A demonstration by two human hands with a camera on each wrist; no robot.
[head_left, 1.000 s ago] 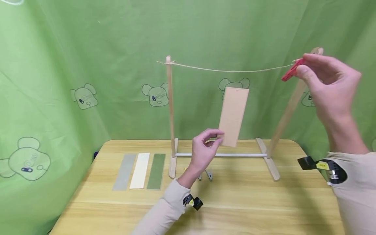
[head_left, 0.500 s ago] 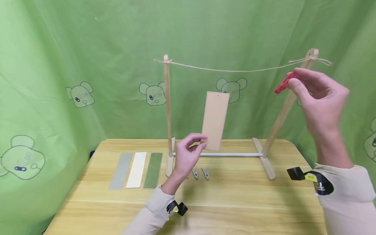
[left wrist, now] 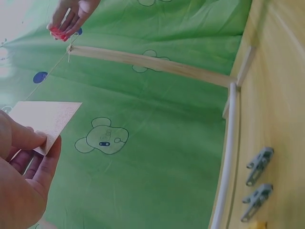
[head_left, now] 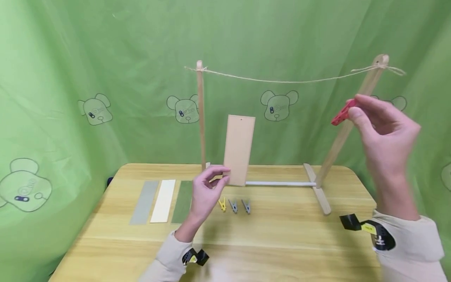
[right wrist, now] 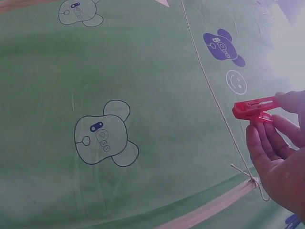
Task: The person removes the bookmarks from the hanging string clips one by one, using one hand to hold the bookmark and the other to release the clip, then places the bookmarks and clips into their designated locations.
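My left hand (head_left: 208,190) pinches a light tan rectangular card (head_left: 239,150) by its lower left edge and holds it upright above the table. A small hole shows near the card's top edge. My right hand (head_left: 389,137) pinches a red clothespin (head_left: 343,112) between thumb and fingers, in front of the right post. In the right wrist view the clothespin (right wrist: 257,107) points toward the string (right wrist: 209,88). Above both hands, the string (head_left: 289,82) sags between two wooden posts, with nothing hanging on it.
Grey (head_left: 144,202), white (head_left: 163,201) and green (head_left: 181,201) strips lie at the table's left, the green one partly behind my left hand. A yellow clothespin (head_left: 222,205) and two grey clothespins (head_left: 233,206) lie in a row. A white bar (head_left: 282,183) joins the wooden feet (head_left: 318,192).
My left hand has carried the tan card left and slightly down. My right hand has lowered the red clothespin away from the string's right end. The yellow clothespin has come into full view.
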